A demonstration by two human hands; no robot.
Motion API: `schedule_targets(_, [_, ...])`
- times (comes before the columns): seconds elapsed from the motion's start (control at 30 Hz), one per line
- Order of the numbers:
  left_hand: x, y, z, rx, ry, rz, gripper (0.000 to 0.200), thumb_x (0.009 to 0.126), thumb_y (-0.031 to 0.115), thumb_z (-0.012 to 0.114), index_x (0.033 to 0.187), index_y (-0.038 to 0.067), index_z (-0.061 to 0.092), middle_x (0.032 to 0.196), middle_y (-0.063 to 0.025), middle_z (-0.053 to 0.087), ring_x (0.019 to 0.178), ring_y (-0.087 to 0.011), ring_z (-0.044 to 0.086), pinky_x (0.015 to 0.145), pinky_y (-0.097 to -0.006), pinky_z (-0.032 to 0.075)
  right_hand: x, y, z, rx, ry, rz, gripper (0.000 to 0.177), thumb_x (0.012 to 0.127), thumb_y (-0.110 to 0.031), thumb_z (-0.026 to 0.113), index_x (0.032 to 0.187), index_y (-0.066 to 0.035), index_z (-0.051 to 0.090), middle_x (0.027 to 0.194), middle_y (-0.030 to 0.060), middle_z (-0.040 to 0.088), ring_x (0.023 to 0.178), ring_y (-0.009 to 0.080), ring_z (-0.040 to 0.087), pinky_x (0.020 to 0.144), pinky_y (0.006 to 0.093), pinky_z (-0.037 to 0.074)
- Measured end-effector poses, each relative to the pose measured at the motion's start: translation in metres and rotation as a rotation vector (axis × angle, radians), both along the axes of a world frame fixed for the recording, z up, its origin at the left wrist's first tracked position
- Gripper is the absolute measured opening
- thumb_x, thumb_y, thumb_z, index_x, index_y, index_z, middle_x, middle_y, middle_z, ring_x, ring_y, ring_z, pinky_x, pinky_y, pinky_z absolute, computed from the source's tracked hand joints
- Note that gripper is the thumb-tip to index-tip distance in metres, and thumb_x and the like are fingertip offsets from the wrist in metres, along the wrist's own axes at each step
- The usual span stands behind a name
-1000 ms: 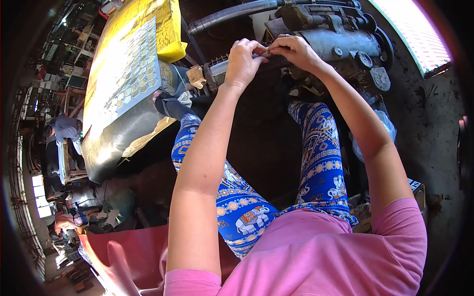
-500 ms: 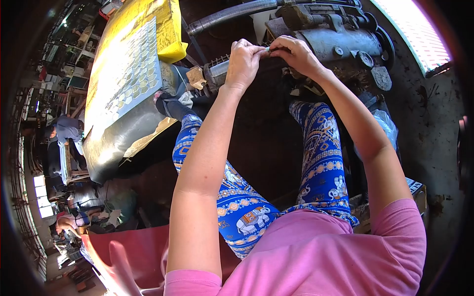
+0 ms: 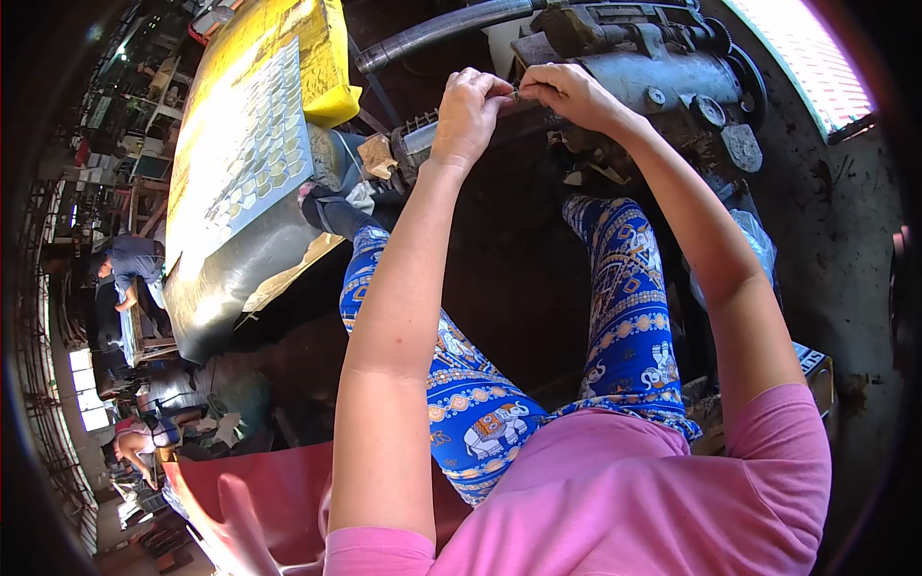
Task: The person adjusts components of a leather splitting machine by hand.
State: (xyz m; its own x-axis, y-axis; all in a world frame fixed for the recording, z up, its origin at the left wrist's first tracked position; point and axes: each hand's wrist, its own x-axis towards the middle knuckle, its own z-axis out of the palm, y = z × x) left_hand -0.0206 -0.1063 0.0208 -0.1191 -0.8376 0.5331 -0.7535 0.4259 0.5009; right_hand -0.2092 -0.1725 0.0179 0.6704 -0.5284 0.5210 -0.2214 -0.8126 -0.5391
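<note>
My left hand is raised at the upper middle, its fingers pinched together. Just to its right, my right hand has thumb and forefinger closed too. Between the two sets of fingertips sits something very small, too tiny to make out. Both hands are in front of a grey metal machine. Left of them, a sheet with rows of pale scale-shaped pieces lies on a yellow cover.
A tan block is by the machine's left end. A clear plastic bag hangs at the right. Red sheeting lies lower left. Two other people, one in a dark shirt and one bending, are at the far left.
Both hands have shifted slightly, with the fingertips nearer each other and the small item less visible. The two people at the far left have changed posture.
</note>
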Motion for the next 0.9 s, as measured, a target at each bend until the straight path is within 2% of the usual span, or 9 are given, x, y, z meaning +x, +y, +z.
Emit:
schedule_targets(0.07, [0.001,0.000,0.001,-0.020,-0.040,-0.011,0.014,0.077,0.005,0.072,0.091,0.004,0.071,0.091,-0.0103,0.065,0.093,-0.0265,0.062,0.083,-0.0368,0.051,0.000,0.004,0.002,0.010,0.013,-0.032,0.010,0.088,-0.007,0.060,0.092,0.002,0.062,0.076,0.0127,0.064,0.068,0.0232,0.063,0.062,0.0318,0.049])
schedule_targets(0.17, [0.001,0.000,0.002,-0.057,-0.081,-0.042,0.014,0.078,0.005,0.071,0.091,0.004,0.070,0.091,-0.0110,0.064,0.092,-0.0277,0.061,0.084,-0.0376,0.050,0.000,0.009,0.000,0.037,-0.011,-0.069,0.014,0.088,-0.012,0.061,0.091,0.001,0.063,0.077,0.0167,0.065,0.070,0.0315,0.064,0.064,0.0367,0.049])
schedule_targets(0.27, [-0.001,0.003,0.006,-0.100,-0.105,-0.066,0.013,0.078,0.006,0.070,0.091,0.004,0.070,0.091,-0.0113,0.064,0.091,-0.0282,0.060,0.084,-0.0378,0.049,-0.002,0.010,-0.004,0.048,-0.074,-0.077,0.012,0.089,-0.010,0.060,0.091,0.002,0.062,0.074,0.0123,0.063,0.066,0.0226,0.061,0.061,0.0324,0.048])
schedule_targets(0.37, [-0.003,0.006,0.007,-0.100,-0.104,-0.074,0.013,0.079,0.006,0.070,0.091,0.004,0.071,0.090,-0.0114,0.065,0.091,-0.0281,0.060,0.084,-0.0376,0.049,-0.008,0.011,-0.003,0.078,-0.025,-0.061,0.014,0.090,-0.012,0.060,0.093,0.002,0.062,0.075,0.0120,0.064,0.067,0.0218,0.061,0.063,0.0330,0.048])
schedule_targets(0.47, [-0.003,0.005,0.004,-0.071,-0.093,-0.059,0.013,0.078,0.007,0.071,0.091,0.004,0.072,0.089,-0.0116,0.065,0.090,-0.0280,0.061,0.082,-0.0373,0.050,-0.004,0.010,-0.008,-0.094,-0.070,-0.070,0.015,0.090,-0.013,0.061,0.094,0.001,0.063,0.078,0.0112,0.064,0.071,0.0204,0.061,0.064,0.0336,0.048])
schedule_targets(0.57, [-0.003,0.004,0.003,-0.022,-0.022,-0.029,0.013,0.078,0.007,0.071,0.090,0.004,0.073,0.088,-0.0126,0.065,0.089,-0.0286,0.061,0.081,-0.0374,0.050,-0.005,0.024,-0.002,-0.032,-0.182,-0.154,0.019,0.086,-0.013,0.066,0.100,0.000,0.065,0.080,0.0139,0.065,0.073,0.0251,0.065,0.066,0.0341,0.049])
schedule_targets(0.63, [-0.004,0.003,0.001,0.050,0.076,-0.024,0.011,0.077,0.007,0.070,0.087,0.004,0.073,0.088,-0.0140,0.064,0.090,-0.0306,0.059,0.083,-0.0391,0.049,-0.006,0.030,-0.005,-0.021,-0.126,-0.146,0.020,0.084,-0.011,0.068,0.101,-0.001,0.064,0.083,0.0134,0.064,0.077,0.0251,0.065,0.067,0.0336,0.049])
schedule_targets(0.73, [-0.003,0.003,0.001,0.058,0.034,-0.040,0.013,0.081,0.009,0.071,0.093,0.003,0.073,0.089,-0.0118,0.067,0.080,-0.0219,0.067,0.074,-0.0312,0.053,-0.007,0.031,-0.009,0.040,-0.094,-0.162,0.021,0.082,-0.008,0.069,0.100,-0.002,0.062,0.086,0.0128,0.062,0.080,0.0261,0.064,0.068,0.0338,0.049])
schedule_targets(0.9, [-0.002,0.001,-0.004,0.082,0.041,-0.052,0.012,0.082,0.008,0.070,0.092,0.004,0.074,0.086,-0.0110,0.068,0.079,-0.0202,0.067,0.073,-0.0299,0.052,-0.006,0.023,-0.013,-0.048,-0.156,-0.080,0.014,0.084,-0.008,0.067,0.094,-0.002,0.061,0.085,0.0139,0.062,0.079,0.0303,0.063,0.069,0.0368,0.048])
